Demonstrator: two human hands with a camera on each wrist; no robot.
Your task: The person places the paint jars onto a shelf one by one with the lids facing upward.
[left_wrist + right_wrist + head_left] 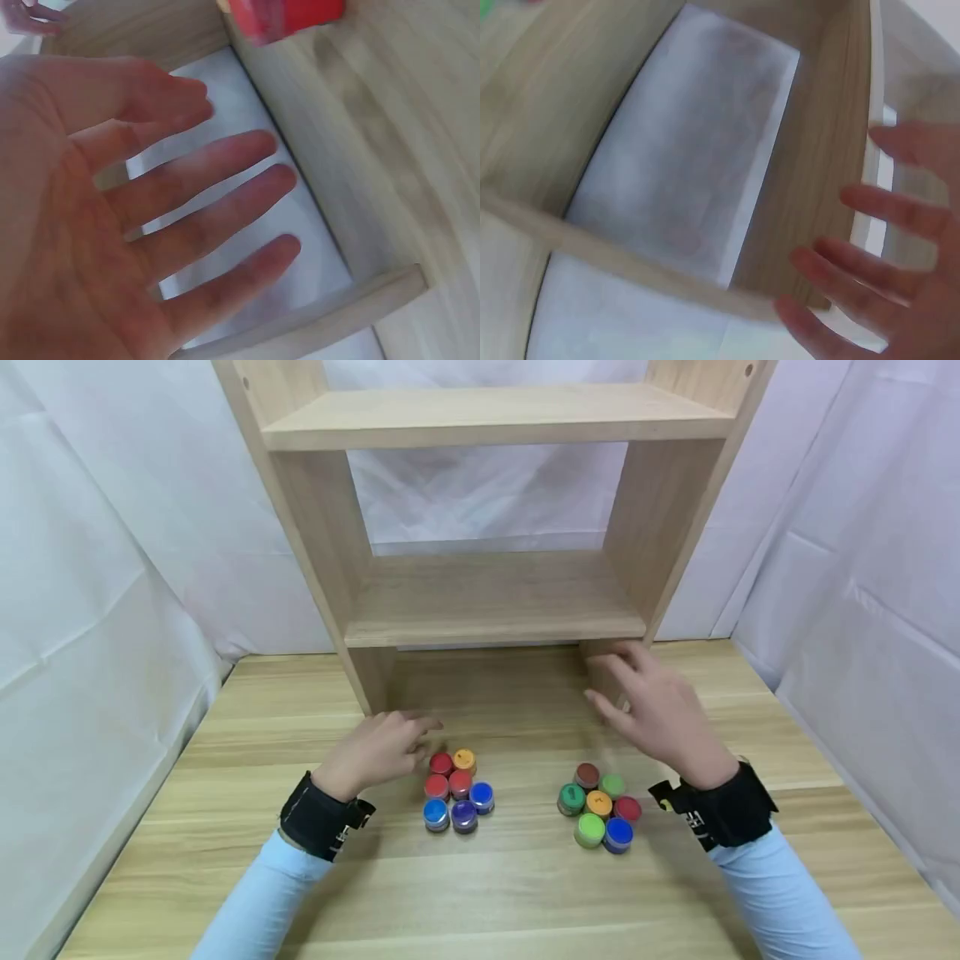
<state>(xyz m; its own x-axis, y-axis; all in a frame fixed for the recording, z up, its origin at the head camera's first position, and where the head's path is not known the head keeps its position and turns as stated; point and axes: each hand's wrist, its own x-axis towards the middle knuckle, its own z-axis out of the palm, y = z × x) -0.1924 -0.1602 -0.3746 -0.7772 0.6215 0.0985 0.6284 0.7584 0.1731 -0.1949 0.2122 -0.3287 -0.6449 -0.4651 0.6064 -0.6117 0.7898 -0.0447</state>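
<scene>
My left hand hovers just behind and to the left of one cluster of small round jars. In the left wrist view its fingers are spread and hold nothing. That cluster has red jars, an orange jar, blue jars and a purple jar. My right hand, slightly blurred, is raised near the shelf's right side panel, with loose, parted fingers and nothing in them. Nearer to me stands a second cluster, with green jars, a brown jar, an orange, a red and a blue one.
A pale wooden shelf unit stands upright at the back of the wooden table, its side panels reaching the tabletop. White cloth hangs behind it and at both sides. Both jar clusters sit in front of the unit.
</scene>
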